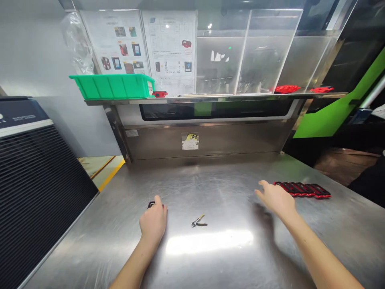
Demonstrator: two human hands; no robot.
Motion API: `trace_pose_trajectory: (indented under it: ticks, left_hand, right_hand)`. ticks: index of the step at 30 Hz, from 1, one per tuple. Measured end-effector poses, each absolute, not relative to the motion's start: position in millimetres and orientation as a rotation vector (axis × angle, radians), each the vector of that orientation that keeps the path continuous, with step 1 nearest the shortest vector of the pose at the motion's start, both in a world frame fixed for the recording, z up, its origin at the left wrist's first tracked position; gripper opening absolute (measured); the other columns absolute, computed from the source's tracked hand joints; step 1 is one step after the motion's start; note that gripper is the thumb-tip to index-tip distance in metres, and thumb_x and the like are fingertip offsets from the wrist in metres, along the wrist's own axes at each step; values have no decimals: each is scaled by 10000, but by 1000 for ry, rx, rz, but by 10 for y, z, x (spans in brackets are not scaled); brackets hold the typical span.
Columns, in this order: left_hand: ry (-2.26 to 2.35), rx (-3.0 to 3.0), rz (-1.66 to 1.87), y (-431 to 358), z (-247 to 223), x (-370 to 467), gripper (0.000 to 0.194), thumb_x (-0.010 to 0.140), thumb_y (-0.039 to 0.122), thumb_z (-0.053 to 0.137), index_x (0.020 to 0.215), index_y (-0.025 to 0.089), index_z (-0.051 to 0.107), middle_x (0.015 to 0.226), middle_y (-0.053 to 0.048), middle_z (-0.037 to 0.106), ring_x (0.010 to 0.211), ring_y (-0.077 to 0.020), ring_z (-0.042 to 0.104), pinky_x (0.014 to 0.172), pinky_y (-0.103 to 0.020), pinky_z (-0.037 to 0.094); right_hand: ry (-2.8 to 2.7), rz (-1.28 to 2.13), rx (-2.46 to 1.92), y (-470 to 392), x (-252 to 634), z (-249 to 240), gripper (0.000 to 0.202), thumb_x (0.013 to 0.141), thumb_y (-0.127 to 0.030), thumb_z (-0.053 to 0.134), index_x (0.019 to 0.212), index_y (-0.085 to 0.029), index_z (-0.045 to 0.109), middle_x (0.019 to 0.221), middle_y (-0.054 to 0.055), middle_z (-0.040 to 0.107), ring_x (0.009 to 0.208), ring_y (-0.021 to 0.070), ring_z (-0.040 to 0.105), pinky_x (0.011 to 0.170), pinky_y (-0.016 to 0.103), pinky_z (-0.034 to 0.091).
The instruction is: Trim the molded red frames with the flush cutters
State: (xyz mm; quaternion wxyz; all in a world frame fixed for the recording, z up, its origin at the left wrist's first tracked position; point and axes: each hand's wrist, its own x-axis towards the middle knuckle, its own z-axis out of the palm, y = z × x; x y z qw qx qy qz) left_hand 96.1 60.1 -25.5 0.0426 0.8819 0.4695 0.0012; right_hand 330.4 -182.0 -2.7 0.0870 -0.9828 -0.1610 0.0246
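On the left part of the metal table, my left hand point(152, 220) is closed round a small black and red part point(151, 204), mostly hidden under the fingers. My right hand point(276, 197) is over the right side with thumb and fingers apart, holding nothing visible. Just beyond it and to its right lies a row of several black and red frames point(306, 189), overlapping one another. Between the two hands, a pair of pliers point(199, 221) rests on the table with its handles spread.
A shelf point(210, 98) spans the table's back, bearing a green bin point(114, 86), a small red part point(159, 94) and red pieces point(287, 89) at the right. Printed sheets point(170, 48) stand above it. A black ribbed unit point(39, 184) borders the table's left.
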Motion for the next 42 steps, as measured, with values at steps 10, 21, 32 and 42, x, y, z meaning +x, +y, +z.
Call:
trace_pose_trajectory:
  ticks: [10,21,32,42]
  left_hand:
    - [1248,2722,196,467,-270,960,274,977,384,316,1033,161,466,744,-38,610,805,-264,624,588,-310,288]
    - [831,2605,241,422,-478,964,257,951,357,351,880,168,510,561,17,443,585,-176,494,598,-274,238]
    - [694,2519,226,366,-550,960,259,922,365,337,836,168,482,545,16,445,560,-166,458,587,-271,219]
    - [655,2528,191,409,-566,986,379,876,465,215,812,172,448,554,-3,402,580,-188,446,617,-284,228]
  right_hand:
    - [-268,181,-3048,-2120,3680,-307,338,923,-232,338,1101,-82,584,1152,205,583,1052,339,570,798,397,434]
    - [-494,222,-2811,-1709,3524,-384,164,835,-254,466,780,-162,589,854,94,644,816,257,600,674,327,375]
    - [-756,345,-2652,-1663,3184,-371,261,871,-378,421,806,-164,555,744,44,605,726,180,570,639,263,383]
    - [-349,73,-2967,-1918,3652,-405,273,882,-224,381,940,-109,622,1002,165,633,953,313,611,758,381,439]
